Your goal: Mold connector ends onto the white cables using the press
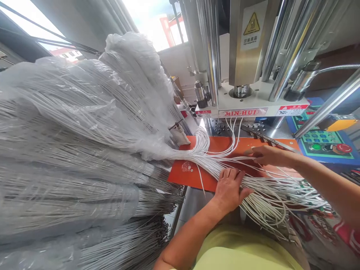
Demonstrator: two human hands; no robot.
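Observation:
A thick bundle of thin white cables (208,164) lies across the orange-red board (205,183). My left hand (229,189) grips the bundle from above, fingers curled over it and thumb out to the right. Further up and right, my right hand (264,154) pinches white cable at its fingertips, just over the board. To the right of my left hand the cables spread and loop, with small green-and-white ends (315,195) beneath my right forearm. A few strands curve up under the machine's white head plate (253,107).
The MIN-HUI press has chrome columns (209,48) and a high-temperature warning label (254,26). At right sits a control panel with a red button (343,149) and a green button (316,146). Large plastic-wrapped cable bundles (84,112) fill the left side.

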